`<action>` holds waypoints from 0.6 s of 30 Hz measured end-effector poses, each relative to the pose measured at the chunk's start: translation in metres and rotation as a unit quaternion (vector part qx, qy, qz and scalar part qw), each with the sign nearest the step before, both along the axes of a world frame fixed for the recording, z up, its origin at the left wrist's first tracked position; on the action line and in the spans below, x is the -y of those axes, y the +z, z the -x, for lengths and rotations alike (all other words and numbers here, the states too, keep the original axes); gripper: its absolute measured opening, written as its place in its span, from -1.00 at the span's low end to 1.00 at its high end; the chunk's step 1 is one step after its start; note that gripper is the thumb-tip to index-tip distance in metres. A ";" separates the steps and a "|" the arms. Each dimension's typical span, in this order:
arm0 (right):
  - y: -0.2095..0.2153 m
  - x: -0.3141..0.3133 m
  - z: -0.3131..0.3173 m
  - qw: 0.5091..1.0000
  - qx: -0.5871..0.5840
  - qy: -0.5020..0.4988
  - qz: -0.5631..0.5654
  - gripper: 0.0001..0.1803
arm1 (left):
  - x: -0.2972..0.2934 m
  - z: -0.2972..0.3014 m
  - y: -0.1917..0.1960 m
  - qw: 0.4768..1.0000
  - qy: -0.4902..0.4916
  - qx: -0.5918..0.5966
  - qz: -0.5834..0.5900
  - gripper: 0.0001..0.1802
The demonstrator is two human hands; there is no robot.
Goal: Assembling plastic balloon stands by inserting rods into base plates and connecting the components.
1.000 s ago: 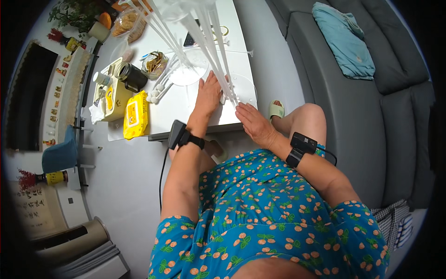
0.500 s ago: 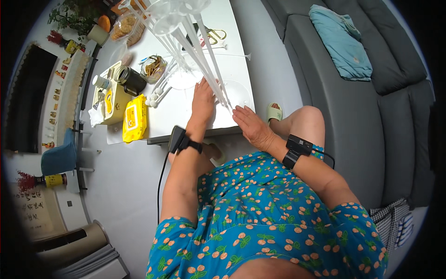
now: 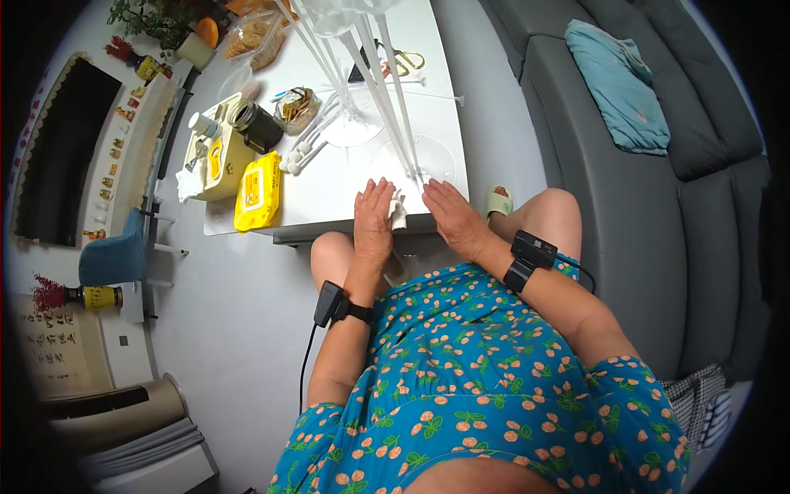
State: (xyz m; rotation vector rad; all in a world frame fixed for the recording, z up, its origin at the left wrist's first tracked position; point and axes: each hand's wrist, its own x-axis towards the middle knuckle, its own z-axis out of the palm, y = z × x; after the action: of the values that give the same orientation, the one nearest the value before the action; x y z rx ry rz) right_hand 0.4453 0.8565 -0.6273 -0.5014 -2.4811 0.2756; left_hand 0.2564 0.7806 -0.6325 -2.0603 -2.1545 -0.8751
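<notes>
My left hand (image 3: pixel 374 218) lies flat, fingers together, at the near edge of the white table (image 3: pixel 329 193). My right hand (image 3: pixel 451 216) lies beside it, palm down, fingers stretched. Between the two hands a small crumpled white tissue (image 3: pixel 398 210) shows on the table; both hands touch or flank it. Just beyond the fingertips several long white plastic sticks (image 3: pixel 387 90) rise from a clear round base (image 3: pixel 420 156). Each wrist carries a black band device.
A yellow wipes packet (image 3: pixel 257 191), a dark jar (image 3: pixel 257 128), a small glass bowl (image 3: pixel 298 107), a cream-yellow box (image 3: pixel 212 156) and scissors (image 3: pixel 407 62) are on the table. A grey sofa with a teal cushion (image 3: pixel 629 86) is to the right. A blue stool (image 3: pixel 111 257) stands left.
Both hands have drawn back toward the table's near edge and come closer together, now flat on either side of the tissue; the left hand has left the sticks.
</notes>
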 end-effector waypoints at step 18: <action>0.031 0.024 0.020 0.971 -0.099 0.047 0.211 -0.34 | 0.029 -0.038 0.011 0.958 0.114 0.228 -0.130 -0.67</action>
State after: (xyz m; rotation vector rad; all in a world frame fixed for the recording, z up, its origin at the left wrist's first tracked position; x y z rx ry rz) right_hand 0.4250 0.8321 -0.5960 -0.4978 -2.2544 0.8614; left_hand 0.2946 0.7515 -0.6212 -1.5607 -2.2558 -1.6233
